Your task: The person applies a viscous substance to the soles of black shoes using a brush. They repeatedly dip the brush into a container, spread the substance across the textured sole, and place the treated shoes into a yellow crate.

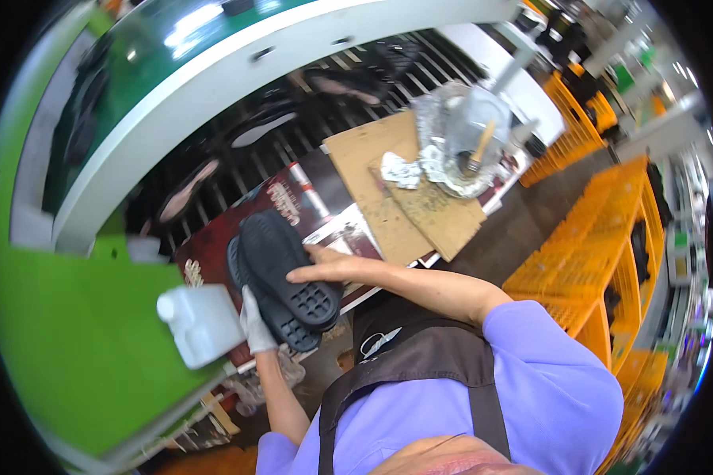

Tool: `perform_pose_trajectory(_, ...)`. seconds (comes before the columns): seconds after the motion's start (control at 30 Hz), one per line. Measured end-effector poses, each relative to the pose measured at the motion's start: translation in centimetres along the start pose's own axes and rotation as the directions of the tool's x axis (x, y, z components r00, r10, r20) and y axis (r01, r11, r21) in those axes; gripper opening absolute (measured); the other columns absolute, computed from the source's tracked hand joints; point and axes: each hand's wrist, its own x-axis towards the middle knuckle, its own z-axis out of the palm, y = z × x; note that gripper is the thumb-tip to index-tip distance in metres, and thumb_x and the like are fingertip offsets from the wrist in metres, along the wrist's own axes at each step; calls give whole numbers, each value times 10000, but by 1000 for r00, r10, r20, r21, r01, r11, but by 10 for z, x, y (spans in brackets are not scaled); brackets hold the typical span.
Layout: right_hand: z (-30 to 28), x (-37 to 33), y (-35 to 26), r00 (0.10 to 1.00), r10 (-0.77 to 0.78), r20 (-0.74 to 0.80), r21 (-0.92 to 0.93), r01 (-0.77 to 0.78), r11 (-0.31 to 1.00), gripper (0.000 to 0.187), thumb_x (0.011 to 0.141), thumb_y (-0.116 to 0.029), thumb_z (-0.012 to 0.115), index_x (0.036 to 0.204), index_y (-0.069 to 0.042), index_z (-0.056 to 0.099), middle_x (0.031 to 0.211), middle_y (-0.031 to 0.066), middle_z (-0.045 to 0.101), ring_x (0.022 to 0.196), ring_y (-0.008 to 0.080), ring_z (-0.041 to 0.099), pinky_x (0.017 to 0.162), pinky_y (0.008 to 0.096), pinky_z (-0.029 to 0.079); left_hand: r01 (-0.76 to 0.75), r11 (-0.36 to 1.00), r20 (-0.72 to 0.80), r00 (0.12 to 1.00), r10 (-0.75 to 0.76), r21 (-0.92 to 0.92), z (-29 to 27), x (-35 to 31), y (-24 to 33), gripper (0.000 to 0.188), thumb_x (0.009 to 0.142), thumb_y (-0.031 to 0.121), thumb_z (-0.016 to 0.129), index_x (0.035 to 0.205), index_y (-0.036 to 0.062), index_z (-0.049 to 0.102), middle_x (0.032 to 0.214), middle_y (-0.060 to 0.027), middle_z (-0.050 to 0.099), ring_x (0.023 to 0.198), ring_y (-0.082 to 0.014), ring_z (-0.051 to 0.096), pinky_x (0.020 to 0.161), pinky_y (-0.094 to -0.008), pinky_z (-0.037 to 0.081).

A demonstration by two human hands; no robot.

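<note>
A pair of black rubber shoe soles (271,257), one overlapping the other, is held over the near edge of the worktop. Square hollows show at their near ends. On the lower left side, my left hand (257,323), in a pale glove, grips the soles' edge; part of its fingers is hidden behind them. My bare right hand (325,266) holds the upper sole from the right, its thumb lying across the surface. Beneath the soles is a dark red printed sheet (214,252).
A whitish plastic jug (206,324) stands left of the soles. Brown cardboard (380,170) lies right, beside a foil-lined clear tub (475,134) holding a brush (480,146). Shoe parts (188,190) rest on a slatted rack beneath a white frame (135,146). Orange crates (578,237) stand right.
</note>
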Motion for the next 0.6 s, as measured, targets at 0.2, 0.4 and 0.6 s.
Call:
perform_pose_trajectory(0.2,-3,-19,-7,999,-28,-16,22,29,999,1024,698,-489,673,1342,127,170,1278,292,414,1192,314,436,1003,323,344,37,996,130,990,-48,84,2,-7,13,519,898,349,519,1259,-14,431,1232,-116,521,1049,-227,556,937,-367,433)
perform_pose_trajectory(0.4,7,-37,9,963,-253,-97,340,270,901,761,702,-357,708,1225,92,387,1168,195,531,1078,217,518,919,313,418,134,990,173,977,-125,-44,7,-17,5,467,855,300,587,1208,7,499,1204,-108,548,1062,-221,546,949,-386,418)
perform_pose_trajectory(0.6,20,-13,43,970,-244,16,416,215,883,687,679,-328,712,1175,79,466,1089,188,580,1012,230,562,857,327,452,114,993,144,983,-113,-2,20,-35,6,521,828,318,598,1213,-17,491,1198,-144,540,1058,-248,543,944,-397,422)
